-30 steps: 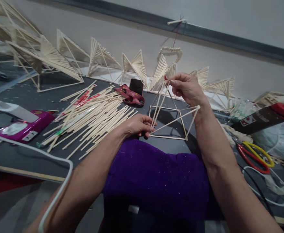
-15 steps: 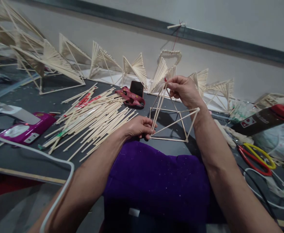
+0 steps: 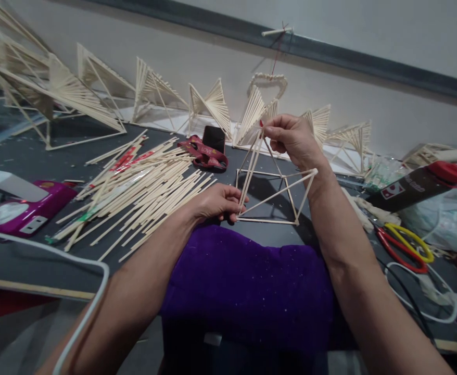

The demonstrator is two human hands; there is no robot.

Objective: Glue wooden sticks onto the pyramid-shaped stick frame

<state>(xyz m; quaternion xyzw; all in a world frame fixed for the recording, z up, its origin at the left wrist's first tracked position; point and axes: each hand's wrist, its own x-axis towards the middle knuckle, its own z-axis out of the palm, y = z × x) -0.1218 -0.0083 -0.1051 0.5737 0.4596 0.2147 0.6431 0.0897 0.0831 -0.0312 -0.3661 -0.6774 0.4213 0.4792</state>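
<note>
An open frame of thin pale wooden sticks (image 3: 268, 221) stands on the dark table in front of me. My left hand (image 3: 224, 203) pinches its lower left corner, where a steep stick meets the base. At the top left peak, my right hand (image 3: 291, 136) grips the stick ends between thumb and fingertips. A small red bit shows beside those fingertips; what it is I cannot tell. The frame's right peak rises close to my right forearm. Left of my left hand lies a spread pile of loose wooden sticks (image 3: 154, 192), some in red-marked clear wrapping.
Twisted stick models (image 3: 211, 107) line the wall. Behind the pile are a black phone (image 3: 214, 138) and red lanyard (image 3: 207, 158). A purple device (image 3: 29, 208) and white cable (image 3: 105, 276) lie left. Right are red-and-yellow-handled scissors (image 3: 402, 250) and a dark red-capped bottle (image 3: 416, 185).
The whole view has shifted slightly, so things appear a little further left and higher. Both hands keep their hold on the stick frame.
</note>
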